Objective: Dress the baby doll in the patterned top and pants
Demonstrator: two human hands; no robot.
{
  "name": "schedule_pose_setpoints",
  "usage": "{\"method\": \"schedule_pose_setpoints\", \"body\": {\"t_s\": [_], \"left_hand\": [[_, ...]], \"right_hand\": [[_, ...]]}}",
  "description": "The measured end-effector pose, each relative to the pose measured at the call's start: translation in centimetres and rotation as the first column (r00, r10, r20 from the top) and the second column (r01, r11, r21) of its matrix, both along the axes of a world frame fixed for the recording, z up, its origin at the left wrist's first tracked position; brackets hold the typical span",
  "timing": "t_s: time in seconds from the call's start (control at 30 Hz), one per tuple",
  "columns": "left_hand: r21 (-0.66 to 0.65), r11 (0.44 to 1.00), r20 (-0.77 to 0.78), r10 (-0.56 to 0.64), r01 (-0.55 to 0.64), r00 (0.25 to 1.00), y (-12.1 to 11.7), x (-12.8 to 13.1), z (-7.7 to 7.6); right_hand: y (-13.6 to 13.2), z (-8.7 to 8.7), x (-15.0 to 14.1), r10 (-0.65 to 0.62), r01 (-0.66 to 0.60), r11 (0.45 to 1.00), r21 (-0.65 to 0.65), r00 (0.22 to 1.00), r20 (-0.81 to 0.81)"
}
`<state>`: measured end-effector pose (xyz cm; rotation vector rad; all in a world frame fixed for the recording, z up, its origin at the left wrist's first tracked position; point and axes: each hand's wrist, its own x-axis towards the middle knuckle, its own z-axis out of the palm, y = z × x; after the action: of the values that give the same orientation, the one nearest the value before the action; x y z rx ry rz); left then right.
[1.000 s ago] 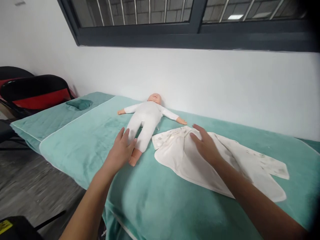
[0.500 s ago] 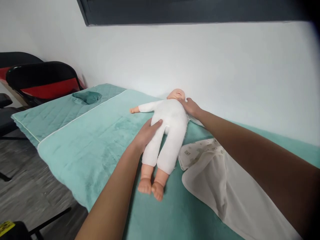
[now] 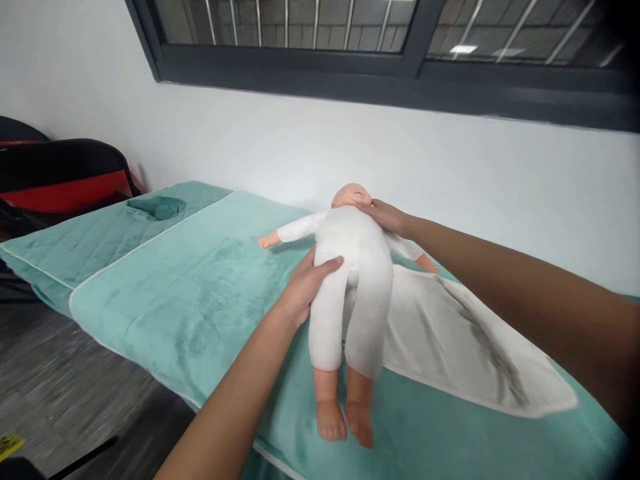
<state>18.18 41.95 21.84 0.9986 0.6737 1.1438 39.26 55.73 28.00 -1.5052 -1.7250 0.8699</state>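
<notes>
Doll [image 3: 357, 235], white body suit/trunk, pinkish head, hands & feet: face up, btwn the two hands, above middle of green bed cover [image 3: 200, 293]. Head toward wall [image 3: 250, 140], feet toward person. Can't tell if its back touches cover or is held off it.

L hand [image 3: 307, 283]: wrapped round doll's hip/upper thigh on L side of view. Thumb lies across front of the hip; other fingers mostly hidden behind. Gripping, by the look of it.

R hand [image 3: 384, 215]: up at doll's neck & shoulder, just under head, R side of view. Fingertips partly hidden at neck; can't tell if pinching or just laid under.

Doll's arms out to both sides, legs straight, feet close tog., toes pointing at person. R forearm passes above the doll's arm on that side.

White cloth [image 3: 445, 340]: spread w/ some folds on cover, R of doll; its L edge is hidden behind doll's leg in this view.

Bkgd: quilted section [image 3: 100, 243] at far L end of bed, w/ oval recess [image 3: 157, 208]. Black-and-red chair [image 3: 65, 177] beyond. Dark-framed window [image 3: 300, 67] w/ bars, above. Grey floor [image 3: 70, 373] lower L; yellow label [image 3: 10, 445] in corner.
</notes>
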Motion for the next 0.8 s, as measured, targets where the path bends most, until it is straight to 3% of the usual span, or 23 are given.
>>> {"method": "schedule_pose_setpoints", "body": {"t_s": [0.13,0.33,0.47,0.63,0.73,0.8], "left_hand": [[-0.012,0.998,0.028,-0.068,0.068,0.997,-4.1,5.3,1.0],[0.006,0.990,0.053,-0.141,0.141,0.989,-8.1,13.3,-1.5],[-0.039,0.986,0.065,-0.160,0.163,0.985,-8.9,16.0,-3.6],[-0.090,0.981,0.039,-0.166,0.169,0.985,-8.5,16.4,-5.2],[-0.092,0.986,0.020,-0.141,0.142,0.990,-8.3,16.4,-5.7],[-0.102,0.987,0.015,-0.124,0.125,0.992,-8.3,16.4,-5.9]], "right_hand": [[-5.4,1.3,7.1,-0.120,0.119,0.993,0.020,0.990,0.080],[-12.3,-0.6,14.6,-0.336,0.350,0.936,-0.044,0.923,0.190],[-14.3,-3.0,16.3,-0.370,0.399,0.914,-0.074,0.893,0.255],[-13.9,-4.4,16.7,-0.355,0.419,0.905,-0.071,0.837,0.416],[-13.0,-3.9,16.0,-0.379,0.407,0.909,0.090,0.719,0.583],[-12.3,-3.5,14.8,-0.375,0.265,0.927,0.267,0.610,0.698]]}}
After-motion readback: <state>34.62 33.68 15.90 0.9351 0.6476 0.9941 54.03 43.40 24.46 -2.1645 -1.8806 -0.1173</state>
